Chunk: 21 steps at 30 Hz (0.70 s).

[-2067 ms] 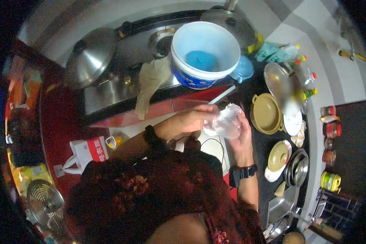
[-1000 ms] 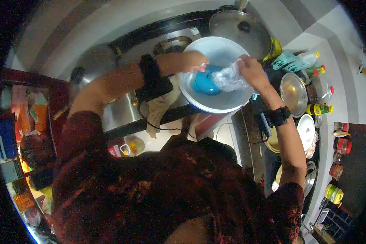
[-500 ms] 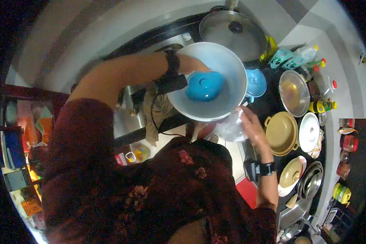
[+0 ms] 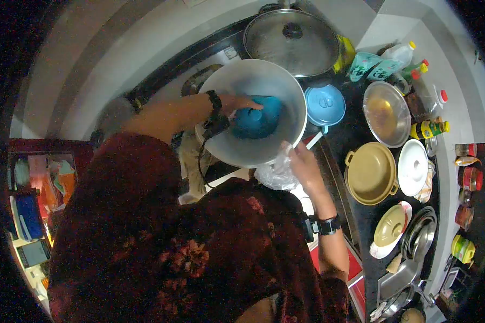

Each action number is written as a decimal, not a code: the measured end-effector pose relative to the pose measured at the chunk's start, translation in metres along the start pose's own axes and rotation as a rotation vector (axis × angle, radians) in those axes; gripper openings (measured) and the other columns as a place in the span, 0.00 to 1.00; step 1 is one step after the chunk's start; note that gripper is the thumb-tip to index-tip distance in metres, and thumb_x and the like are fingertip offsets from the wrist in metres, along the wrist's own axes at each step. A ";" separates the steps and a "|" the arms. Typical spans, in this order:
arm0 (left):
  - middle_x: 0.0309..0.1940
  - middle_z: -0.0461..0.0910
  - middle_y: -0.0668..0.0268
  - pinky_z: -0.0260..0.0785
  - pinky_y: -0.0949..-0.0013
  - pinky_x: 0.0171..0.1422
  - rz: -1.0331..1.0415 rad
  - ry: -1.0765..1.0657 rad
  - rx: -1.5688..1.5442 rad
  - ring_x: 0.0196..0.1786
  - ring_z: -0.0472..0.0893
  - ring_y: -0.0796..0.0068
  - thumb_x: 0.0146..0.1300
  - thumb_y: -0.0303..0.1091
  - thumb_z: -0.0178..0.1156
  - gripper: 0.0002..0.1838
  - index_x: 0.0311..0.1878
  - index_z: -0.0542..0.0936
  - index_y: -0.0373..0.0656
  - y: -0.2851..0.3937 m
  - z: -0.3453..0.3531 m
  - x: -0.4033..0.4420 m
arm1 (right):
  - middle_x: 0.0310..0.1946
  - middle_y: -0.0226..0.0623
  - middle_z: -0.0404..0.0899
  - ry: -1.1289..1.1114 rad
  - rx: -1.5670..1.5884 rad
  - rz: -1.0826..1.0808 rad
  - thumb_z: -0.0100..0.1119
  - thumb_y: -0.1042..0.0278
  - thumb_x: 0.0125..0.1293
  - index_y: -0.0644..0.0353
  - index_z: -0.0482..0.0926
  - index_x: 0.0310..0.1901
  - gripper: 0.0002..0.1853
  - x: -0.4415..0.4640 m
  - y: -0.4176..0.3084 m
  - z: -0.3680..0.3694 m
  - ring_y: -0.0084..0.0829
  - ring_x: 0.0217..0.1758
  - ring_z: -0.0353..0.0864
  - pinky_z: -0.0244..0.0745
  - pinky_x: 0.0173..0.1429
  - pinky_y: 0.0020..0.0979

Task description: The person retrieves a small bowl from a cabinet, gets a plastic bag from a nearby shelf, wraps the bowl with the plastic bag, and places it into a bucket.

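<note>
Inside the bucket [image 4: 294,92], the blue lid [image 4: 260,127], likely light, stiff, best held by its knob [image 4: 255,114], is overlapped by the half-open left hand [image 4: 239,104], grip unclear; nearer, a limp bag [image 4: 276,173] is pinched by the right hand [image 4: 306,170].

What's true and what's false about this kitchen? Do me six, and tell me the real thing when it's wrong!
1. The left hand is reaching into the bucket. True.
2. The bucket has nothing in it. False: a blue thing is inside.
3. The right hand is holding clear plastic. True.
4. The tan pot has a lid on. False: it is open.
5. The blue pot sits beside the bucket. True.
6. The big round lid has a red knob. False: the knob is black.
</note>
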State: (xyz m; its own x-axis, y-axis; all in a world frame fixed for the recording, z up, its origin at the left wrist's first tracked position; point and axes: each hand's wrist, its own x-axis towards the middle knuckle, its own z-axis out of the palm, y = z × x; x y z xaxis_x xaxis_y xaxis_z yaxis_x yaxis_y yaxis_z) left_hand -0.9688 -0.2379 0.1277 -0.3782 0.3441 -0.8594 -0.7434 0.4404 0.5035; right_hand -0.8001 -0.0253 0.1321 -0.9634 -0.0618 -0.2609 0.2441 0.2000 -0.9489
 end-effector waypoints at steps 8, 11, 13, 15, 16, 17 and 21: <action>0.61 0.63 0.64 0.59 0.56 0.59 0.024 -0.154 0.173 0.62 0.63 0.65 0.47 0.52 0.65 0.40 0.63 0.61 0.52 0.003 -0.009 0.008 | 0.31 0.49 0.78 0.004 -0.052 0.093 0.51 0.55 0.60 0.63 0.70 0.49 0.21 -0.003 -0.024 0.000 0.42 0.36 0.79 0.70 0.43 0.37; 0.55 0.70 0.59 0.63 0.60 0.61 0.077 -0.127 0.320 0.54 0.73 0.65 0.60 0.46 0.53 0.25 0.57 0.69 0.44 0.000 -0.006 0.008 | 0.31 0.49 0.78 0.014 -0.076 0.062 0.50 0.55 0.60 0.63 0.70 0.48 0.21 0.001 -0.007 0.003 0.41 0.35 0.78 0.70 0.42 0.37; 0.56 0.69 0.61 0.61 0.60 0.59 0.074 -0.124 0.363 0.56 0.70 0.66 0.52 0.52 0.59 0.33 0.60 0.66 0.46 -0.004 -0.013 0.025 | 0.30 0.50 0.78 0.026 -0.098 0.056 0.50 0.55 0.60 0.63 0.70 0.48 0.21 0.000 -0.009 0.003 0.41 0.34 0.78 0.70 0.42 0.37; 0.57 0.68 0.62 0.60 0.60 0.58 0.071 -0.123 0.407 0.58 0.67 0.66 0.45 0.57 0.65 0.42 0.62 0.63 0.48 -0.014 -0.018 0.042 | 0.30 0.50 0.77 0.042 -0.120 0.050 0.49 0.55 0.60 0.63 0.70 0.48 0.21 -0.001 -0.016 0.003 0.41 0.33 0.78 0.70 0.42 0.37; 0.55 0.70 0.63 0.62 0.61 0.59 0.085 -0.091 0.409 0.55 0.71 0.67 0.53 0.50 0.58 0.32 0.60 0.65 0.47 -0.017 -0.018 0.045 | 0.30 0.50 0.77 0.041 -0.105 0.055 0.49 0.56 0.60 0.63 0.70 0.48 0.20 -0.002 -0.019 0.003 0.41 0.32 0.78 0.70 0.40 0.38; 0.54 0.72 0.63 0.64 0.62 0.60 0.097 -0.059 0.409 0.53 0.74 0.68 0.61 0.42 0.52 0.23 0.58 0.68 0.46 -0.019 -0.019 0.048 | 0.29 0.50 0.77 0.039 -0.090 0.062 0.49 0.56 0.60 0.63 0.70 0.48 0.20 -0.002 -0.020 0.003 0.40 0.31 0.78 0.70 0.39 0.38; 0.49 0.74 0.62 0.66 0.64 0.50 0.153 -0.085 0.344 0.49 0.75 0.71 0.47 0.57 0.64 0.38 0.58 0.68 0.43 -0.017 -0.016 0.045 | 0.28 0.48 0.77 0.026 -0.060 0.065 0.48 0.58 0.61 0.62 0.69 0.48 0.19 -0.001 -0.013 0.002 0.40 0.29 0.78 0.70 0.36 0.38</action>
State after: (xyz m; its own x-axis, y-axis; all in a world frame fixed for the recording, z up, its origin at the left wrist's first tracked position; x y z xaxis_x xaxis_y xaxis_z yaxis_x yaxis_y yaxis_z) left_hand -0.9815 -0.2432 0.0792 -0.4123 0.4887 -0.7689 -0.4482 0.6260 0.6382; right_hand -0.8017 -0.0301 0.1441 -0.9484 -0.0214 -0.3163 0.3001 0.2610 -0.9175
